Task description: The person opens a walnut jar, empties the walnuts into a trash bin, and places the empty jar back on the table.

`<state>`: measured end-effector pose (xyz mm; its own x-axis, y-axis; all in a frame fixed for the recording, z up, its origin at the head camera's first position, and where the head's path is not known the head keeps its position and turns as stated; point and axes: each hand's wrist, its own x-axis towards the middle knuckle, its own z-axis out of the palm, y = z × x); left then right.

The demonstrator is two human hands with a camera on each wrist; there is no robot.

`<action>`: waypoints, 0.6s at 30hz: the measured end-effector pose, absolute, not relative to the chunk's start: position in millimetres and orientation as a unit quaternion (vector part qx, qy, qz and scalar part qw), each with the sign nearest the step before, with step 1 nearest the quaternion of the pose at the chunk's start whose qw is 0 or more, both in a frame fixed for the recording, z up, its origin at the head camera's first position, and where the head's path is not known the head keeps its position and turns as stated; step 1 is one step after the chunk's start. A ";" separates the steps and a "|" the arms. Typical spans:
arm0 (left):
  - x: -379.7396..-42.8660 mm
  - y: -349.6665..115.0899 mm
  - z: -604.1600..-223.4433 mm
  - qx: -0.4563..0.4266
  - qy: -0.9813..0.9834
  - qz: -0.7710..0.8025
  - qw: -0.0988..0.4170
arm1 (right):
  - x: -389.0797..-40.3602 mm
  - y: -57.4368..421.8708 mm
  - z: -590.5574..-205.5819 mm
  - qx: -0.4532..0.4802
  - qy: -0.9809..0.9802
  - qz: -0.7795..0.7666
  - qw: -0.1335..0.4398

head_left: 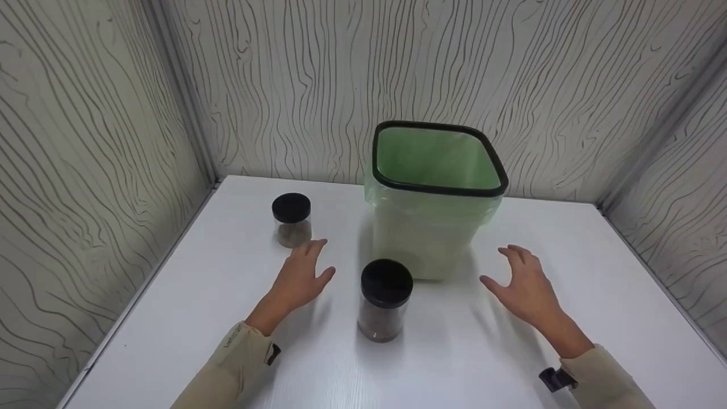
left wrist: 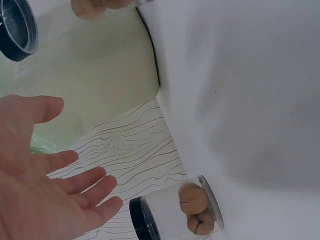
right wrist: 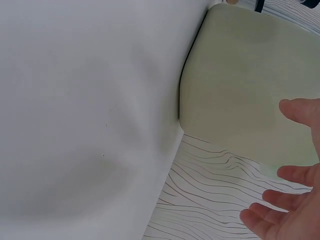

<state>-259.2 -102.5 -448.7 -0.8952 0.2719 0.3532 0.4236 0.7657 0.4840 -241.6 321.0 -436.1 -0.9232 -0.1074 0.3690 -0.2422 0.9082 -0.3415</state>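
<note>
My left hand (head_left: 300,277) hovers over the table with fingers spread, between two clear jars with black lids. Just beyond its fingertips in the head view stands the farther jar (head_left: 293,230); the left wrist view shows walnuts (left wrist: 194,200) inside it. To the right of that hand is the nearer jar (head_left: 381,318), upright, its black lid (head_left: 387,282) on; walnuts show in it too at the top of the left wrist view. My right hand (head_left: 525,287), fingers apart and holding nothing, is to the right of a pale bin (head_left: 420,244) lined with a green bag (head_left: 437,156).
The bin, with a black rim (head_left: 443,188), stands behind the nearer jar, toward the back of the white table (head_left: 454,363). Wood-grain panels (head_left: 284,85) enclose the table at the back and on both sides.
</note>
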 end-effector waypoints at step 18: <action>-251.7 -94.6 -436.3 -0.254 -0.905 -0.322 0.109 | -235.7 288.0 -449.1 0.152 -0.957 0.212 0.128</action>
<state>-251.7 -94.6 -436.3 -0.8475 0.3893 0.3609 0.5298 0.6634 0.5284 -235.7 288.0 -449.1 -0.9208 -0.2367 0.3099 -0.3454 0.8641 -0.3661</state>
